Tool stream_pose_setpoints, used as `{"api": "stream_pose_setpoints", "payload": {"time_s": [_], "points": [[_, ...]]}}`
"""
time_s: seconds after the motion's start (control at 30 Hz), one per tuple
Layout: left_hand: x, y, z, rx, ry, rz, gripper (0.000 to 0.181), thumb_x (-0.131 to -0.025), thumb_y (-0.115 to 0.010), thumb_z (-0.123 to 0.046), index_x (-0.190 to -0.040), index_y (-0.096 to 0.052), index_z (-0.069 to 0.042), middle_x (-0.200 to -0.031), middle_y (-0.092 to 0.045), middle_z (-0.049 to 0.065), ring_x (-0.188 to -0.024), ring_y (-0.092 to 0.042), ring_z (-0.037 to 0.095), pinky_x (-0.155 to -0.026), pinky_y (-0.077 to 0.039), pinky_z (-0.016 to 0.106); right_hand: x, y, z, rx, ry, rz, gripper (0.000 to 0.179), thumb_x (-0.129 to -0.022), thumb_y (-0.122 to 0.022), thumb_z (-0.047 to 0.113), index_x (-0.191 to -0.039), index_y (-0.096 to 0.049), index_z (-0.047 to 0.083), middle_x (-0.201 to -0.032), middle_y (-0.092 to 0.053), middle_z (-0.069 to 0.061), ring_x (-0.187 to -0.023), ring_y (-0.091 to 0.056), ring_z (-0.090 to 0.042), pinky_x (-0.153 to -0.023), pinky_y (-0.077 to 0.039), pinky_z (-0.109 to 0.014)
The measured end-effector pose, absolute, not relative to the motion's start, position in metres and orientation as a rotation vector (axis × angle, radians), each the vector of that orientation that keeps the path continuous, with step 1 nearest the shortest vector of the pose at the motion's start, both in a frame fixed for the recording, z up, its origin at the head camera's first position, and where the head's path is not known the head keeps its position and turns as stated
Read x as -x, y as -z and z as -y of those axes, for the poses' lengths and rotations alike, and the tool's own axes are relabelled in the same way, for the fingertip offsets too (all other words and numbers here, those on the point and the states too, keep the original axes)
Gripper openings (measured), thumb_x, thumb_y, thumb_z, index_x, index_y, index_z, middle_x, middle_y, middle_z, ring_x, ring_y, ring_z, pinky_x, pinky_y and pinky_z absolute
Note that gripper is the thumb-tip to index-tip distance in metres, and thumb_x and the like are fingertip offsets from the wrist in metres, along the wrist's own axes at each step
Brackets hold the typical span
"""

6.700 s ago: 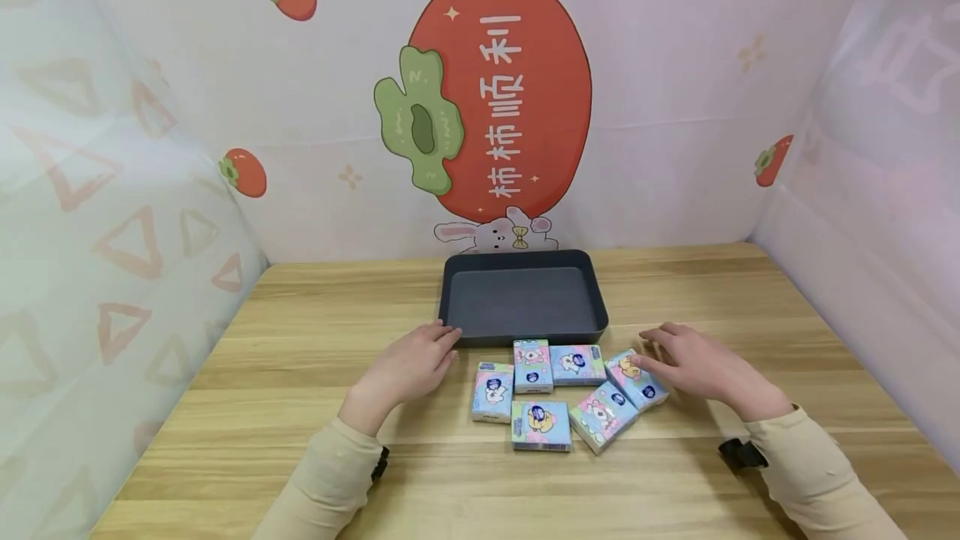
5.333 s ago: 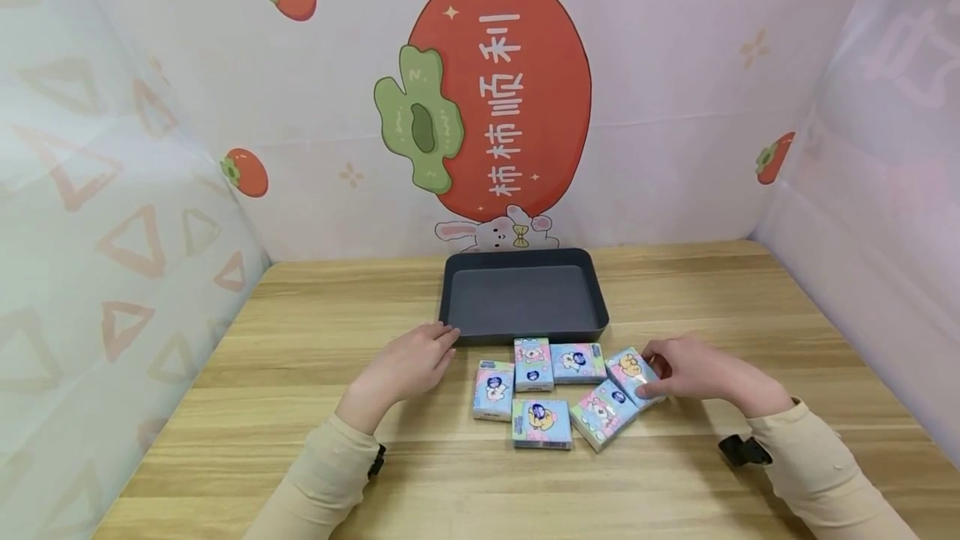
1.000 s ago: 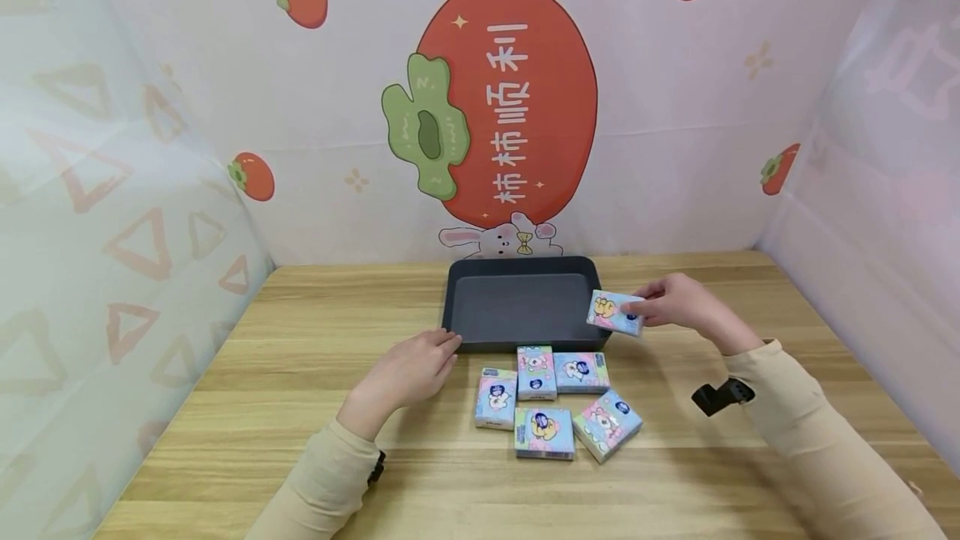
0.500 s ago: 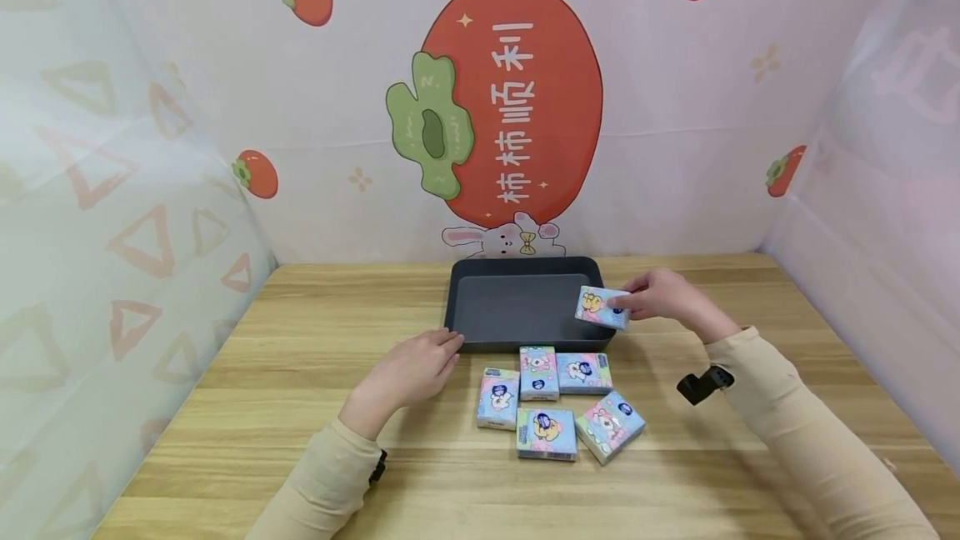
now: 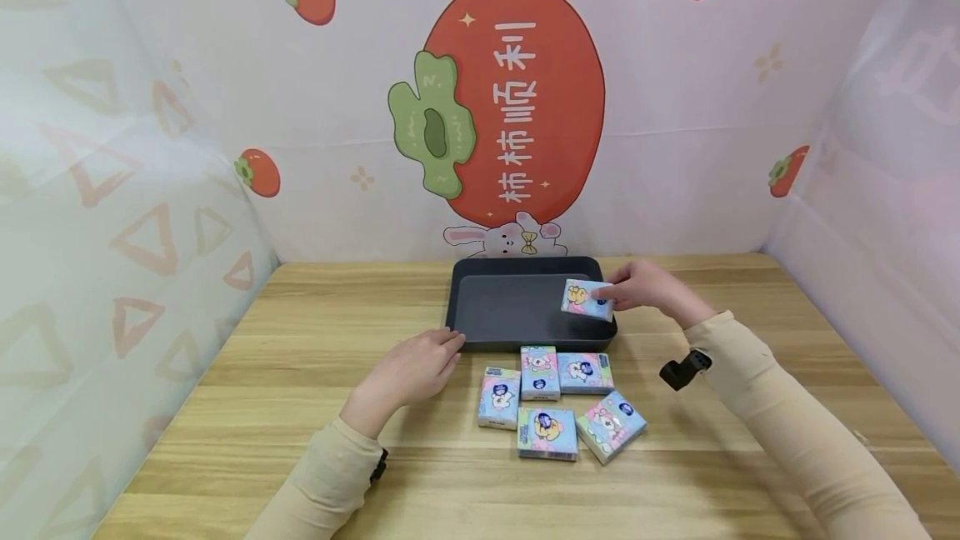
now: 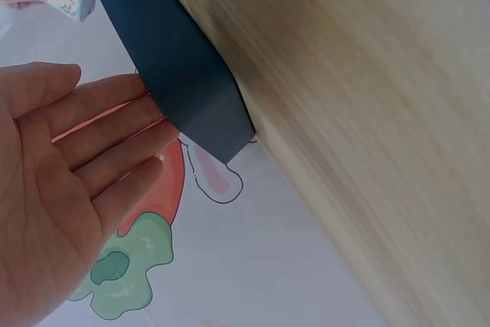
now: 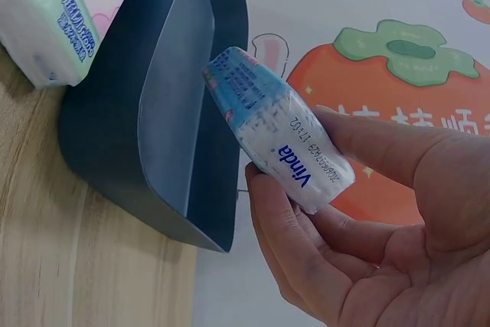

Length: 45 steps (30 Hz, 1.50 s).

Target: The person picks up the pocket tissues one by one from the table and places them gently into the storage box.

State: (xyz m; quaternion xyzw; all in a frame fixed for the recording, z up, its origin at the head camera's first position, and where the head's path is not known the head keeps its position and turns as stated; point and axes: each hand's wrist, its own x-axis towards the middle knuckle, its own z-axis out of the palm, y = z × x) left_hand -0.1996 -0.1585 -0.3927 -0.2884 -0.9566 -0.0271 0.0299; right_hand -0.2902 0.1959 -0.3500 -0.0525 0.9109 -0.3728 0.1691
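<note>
My right hand (image 5: 647,288) pinches a small pack of tissues (image 5: 587,299), blue and pink with a yellow cartoon figure, over the right part of a dark grey tray (image 5: 487,307). In the right wrist view the pack's end (image 7: 287,151) reads "Vinda", with thumb and fingers on opposite sides. My left hand (image 5: 412,367) lies with straight fingers, tips at the tray's near left corner; the left wrist view shows these fingertips against the tray's outer wall (image 6: 191,82).
Several more tissue packs lie on the wooden table (image 5: 315,323) in front of the tray, one pack (image 5: 539,372) right at its near wall and another pack (image 5: 612,427) angled at the right. A printed cloth wall (image 5: 337,107) stands behind the tray.
My right hand took the rightmost tissue pack from the table, raised it and carried it left over the tray. The left hand has stayed at the tray corner.
</note>
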Motion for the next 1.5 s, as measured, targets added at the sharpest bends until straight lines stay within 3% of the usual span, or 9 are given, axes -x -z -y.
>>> {"api": "stream_pose_setpoints", "payload": {"time_s": [0.47, 0.67, 0.93, 1.5], "points": [[0.2, 0.393, 0.159, 0.887, 0.074, 2.947, 0.036, -0.098, -0.05, -0.02, -0.126, -0.06, -0.001, -0.129, -0.059, 0.014, -0.12, -0.056, 0.029, -0.101, -0.048, 0.042, 0.303, 0.351, -0.18, 0.094, 1.017, -2.6, 0.053, -0.086, -0.069, 0.036, -0.117, -0.059, -0.005, -0.111, -0.063, -0.021, -0.087, -0.068, -0.023, -0.091, -0.054, -0.041], [0.2, 0.394, 0.159, 0.891, 0.074, 2.939, 0.036, -0.098, -0.049, -0.02, -0.126, -0.06, 0.0, -0.129, -0.06, 0.015, -0.12, -0.056, 0.029, -0.102, -0.048, 0.042, 0.31, 0.348, -0.173, 0.105, 1.044, -2.575, 0.054, -0.086, -0.069, 0.036, -0.119, -0.059, -0.006, -0.114, -0.062, -0.022, -0.096, -0.066, -0.031, -0.094, -0.052, -0.042], [0.2, 0.392, 0.159, 0.895, 0.082, 2.929, 0.035, -0.098, -0.05, -0.02, -0.125, -0.061, 0.0, -0.128, -0.06, 0.014, -0.119, -0.057, 0.029, -0.1, -0.048, 0.042, 0.321, 0.346, -0.159, 0.078, 1.039, -2.584, 0.054, -0.084, -0.07, 0.038, -0.118, -0.061, -0.003, -0.116, -0.063, -0.02, -0.101, -0.066, -0.032, -0.093, -0.054, -0.038], [0.2, 0.39, 0.159, 0.899, 0.082, 2.949, 0.036, -0.098, -0.048, -0.02, -0.126, -0.059, 0.001, -0.129, -0.059, 0.016, -0.12, -0.056, 0.029, -0.102, -0.047, 0.042, 0.336, 0.347, -0.138, 0.067, 1.017, -2.616, 0.045, -0.084, -0.071, 0.035, -0.109, -0.067, -0.002, -0.104, -0.069, -0.016, -0.097, -0.066, -0.031, -0.089, -0.055, -0.036]]}}
